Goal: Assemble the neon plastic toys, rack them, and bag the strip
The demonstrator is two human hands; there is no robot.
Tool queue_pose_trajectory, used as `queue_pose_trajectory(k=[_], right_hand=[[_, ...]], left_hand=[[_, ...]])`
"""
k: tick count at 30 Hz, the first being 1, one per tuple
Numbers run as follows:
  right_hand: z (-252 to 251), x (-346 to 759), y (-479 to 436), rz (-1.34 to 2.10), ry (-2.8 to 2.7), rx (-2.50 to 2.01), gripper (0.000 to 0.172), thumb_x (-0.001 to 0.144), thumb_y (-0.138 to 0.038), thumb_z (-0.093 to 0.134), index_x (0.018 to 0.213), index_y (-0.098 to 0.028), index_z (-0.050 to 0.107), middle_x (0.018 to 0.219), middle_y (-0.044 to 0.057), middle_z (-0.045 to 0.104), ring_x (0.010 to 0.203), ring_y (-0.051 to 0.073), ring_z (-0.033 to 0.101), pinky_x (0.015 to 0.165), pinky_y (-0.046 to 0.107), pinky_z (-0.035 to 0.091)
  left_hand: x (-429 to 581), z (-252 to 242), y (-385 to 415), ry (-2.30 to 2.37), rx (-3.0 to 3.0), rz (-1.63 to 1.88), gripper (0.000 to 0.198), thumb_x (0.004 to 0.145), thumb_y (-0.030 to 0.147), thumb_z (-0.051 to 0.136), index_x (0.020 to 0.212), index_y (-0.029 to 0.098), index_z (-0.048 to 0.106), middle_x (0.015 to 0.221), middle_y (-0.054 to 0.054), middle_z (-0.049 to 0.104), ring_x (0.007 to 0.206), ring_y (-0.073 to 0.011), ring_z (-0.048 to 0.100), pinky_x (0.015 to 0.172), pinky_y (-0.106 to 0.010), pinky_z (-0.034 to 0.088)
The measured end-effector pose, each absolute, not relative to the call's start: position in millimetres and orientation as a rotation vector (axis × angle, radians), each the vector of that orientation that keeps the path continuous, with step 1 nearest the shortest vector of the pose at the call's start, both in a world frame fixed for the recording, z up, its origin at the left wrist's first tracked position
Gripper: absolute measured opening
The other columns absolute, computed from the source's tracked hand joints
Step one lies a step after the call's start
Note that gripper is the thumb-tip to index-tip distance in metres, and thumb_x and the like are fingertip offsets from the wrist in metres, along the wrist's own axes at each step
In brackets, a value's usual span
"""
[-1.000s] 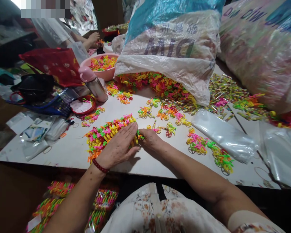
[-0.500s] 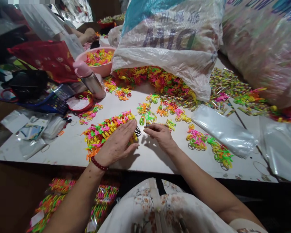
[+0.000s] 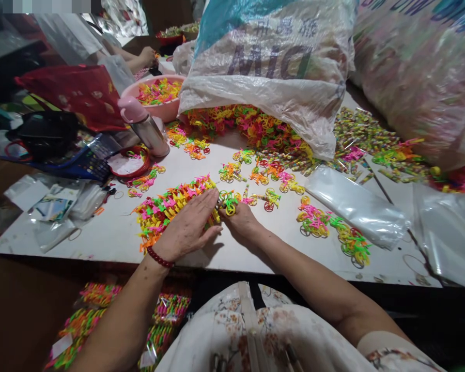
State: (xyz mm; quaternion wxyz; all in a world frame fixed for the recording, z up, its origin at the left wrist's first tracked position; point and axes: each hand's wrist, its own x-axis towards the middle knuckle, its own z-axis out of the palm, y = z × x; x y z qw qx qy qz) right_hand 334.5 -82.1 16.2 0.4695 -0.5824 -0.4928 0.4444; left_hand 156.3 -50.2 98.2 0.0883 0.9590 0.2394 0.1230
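My left hand lies with fingers stretched along the near side of a tightly packed block of small plastic toys in pink, green, orange and yellow. At the block's right end, my right hand is closed on a green and yellow toy bicycle; its fingertips are partly hidden behind the toy. Just beyond this hand lie loose toy bicycles and short patterned sticks.
An open white sack spills a heap of toys at the back. Clear plastic bags lie right. A pink-topped flask, pink basin and blue basket stand left. A co-worker's hand shows far back.
My right hand has moved slightly left and down to the block's end, with a green and yellow toy bicycle now in it. A patterned stick it held lies on the table. My left hand stays put.
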Motion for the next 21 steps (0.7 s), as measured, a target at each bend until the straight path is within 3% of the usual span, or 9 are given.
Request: queue_pose_trajectory(k=[3,7,15,21], right_hand=[[14.2,336.1,-80.1,0.898,-1.442,-1.452,0.006,0.077,-0.019,0.056,0.076,-0.016,0.061,0.077,0.001,0.063,0.072,0.014,0.054,0.067,0.025,0.042],[13.7,340.3,-75.3,0.789,-1.680,-1.420,0.017,0.073,-0.009,0.051,0.085,-0.016,0.061,0.087,0.005,0.062,0.079,0.016,0.054,0.073,0.027,0.044],[16.3,346.0,-65.7,0.786,-1.875,-1.417,0.009,0.075,-0.011,0.054,0.081,-0.017,0.057,0.082,0.003,0.056,0.077,0.016,0.051,0.072,0.028,0.042],[19.5,347.9,-56.1,0.834,-1.948,-1.390,0.014,0.070,-0.007,0.055,0.079,-0.016,0.062,0.082,0.002,0.059,0.075,0.015,0.053,0.069,0.025,0.042]], left_hand=[[156.0,97.8,-50.0,0.714,2.851,0.363,0.073,0.092,0.038,0.051,0.152,0.011,0.019,0.155,-0.019,0.031,0.145,-0.0272,0.027,0.119,-0.047,0.029],[156.4,98.3,-49.9,0.713,2.828,0.386,0.074,0.091,0.039,0.052,0.152,0.010,0.019,0.155,-0.020,0.032,0.145,-0.0284,0.029,0.119,-0.047,0.029],[155.0,95.7,-49.1,0.692,2.803,0.418,0.077,0.092,0.044,0.051,0.153,0.013,0.016,0.155,-0.019,0.031,0.145,-0.0290,0.029,0.118,-0.049,0.030],[154.5,101.3,-46.1,0.688,2.809,0.376,0.077,0.092,0.045,0.051,0.153,0.014,0.015,0.156,-0.018,0.029,0.145,-0.0270,0.027,0.117,-0.047,0.032]])
